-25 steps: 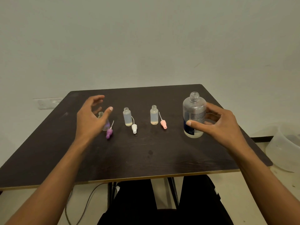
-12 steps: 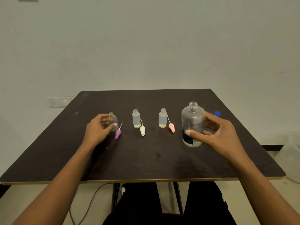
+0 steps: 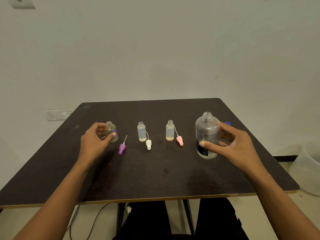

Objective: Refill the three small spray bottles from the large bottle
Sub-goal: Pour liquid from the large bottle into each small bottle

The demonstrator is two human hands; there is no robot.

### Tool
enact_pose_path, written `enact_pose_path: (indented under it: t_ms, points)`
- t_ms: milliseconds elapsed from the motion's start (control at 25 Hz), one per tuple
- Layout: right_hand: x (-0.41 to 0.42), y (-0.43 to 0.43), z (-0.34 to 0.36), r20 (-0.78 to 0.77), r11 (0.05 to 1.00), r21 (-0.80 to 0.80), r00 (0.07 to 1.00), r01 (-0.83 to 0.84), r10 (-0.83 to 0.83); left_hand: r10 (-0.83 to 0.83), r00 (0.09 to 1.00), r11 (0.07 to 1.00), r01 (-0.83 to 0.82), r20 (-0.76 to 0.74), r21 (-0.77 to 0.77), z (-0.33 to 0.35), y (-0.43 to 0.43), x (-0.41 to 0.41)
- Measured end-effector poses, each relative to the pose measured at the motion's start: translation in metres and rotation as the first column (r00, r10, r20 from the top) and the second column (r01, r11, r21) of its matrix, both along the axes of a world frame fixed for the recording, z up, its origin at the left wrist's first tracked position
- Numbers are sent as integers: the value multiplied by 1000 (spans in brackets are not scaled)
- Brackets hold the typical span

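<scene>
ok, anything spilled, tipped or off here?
Nothing stands out. The left small bottle, middle small bottle and right small bottle stand upright and open, with the purple spray head, white spray head and pink spray head lying beside them. The large bottle stands upright too. No puddle shows on the table.

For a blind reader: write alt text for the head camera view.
A person's left hand grips the leftmost small bottle and the right hand grips the large bottle on a dark table. Two more small bottles stand between them, spray tops lying alongside.
</scene>
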State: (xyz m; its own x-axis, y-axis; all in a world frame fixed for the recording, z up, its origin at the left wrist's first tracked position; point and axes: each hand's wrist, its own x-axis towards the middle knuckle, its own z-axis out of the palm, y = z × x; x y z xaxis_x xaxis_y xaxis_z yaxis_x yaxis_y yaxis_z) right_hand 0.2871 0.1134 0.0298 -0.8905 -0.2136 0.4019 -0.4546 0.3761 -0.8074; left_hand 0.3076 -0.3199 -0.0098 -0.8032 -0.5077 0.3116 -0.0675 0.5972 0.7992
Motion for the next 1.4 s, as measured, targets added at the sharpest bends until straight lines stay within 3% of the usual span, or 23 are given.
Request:
enact_pose_path:
  t_ms: [120,360,640,880,1040,1400]
  points:
    - [-2,4,11,-60,998,45,998,36,-33,-47,992,998,51,-113,27,24,17,8]
    - [-5,4,37,-189,987,140,980,84,-56,-298,923,936,332,-245,112,60,98,14]
    - [-15,19,53,-338,944,291,939,159,-54,-486,832,825,538,-268,174,57,173,11]
    - [-20,27,55,-476,804,507,879,312,-41,-555,800,798,590,-229,125,46,195,15]
    - [-21,27,61,-532,735,569,847,368,-12,-562,794,787,599,-230,147,47,198,16]
    - [-19,22,65,-559,701,606,829,376,38,-557,798,795,593,-229,131,46,198,19]
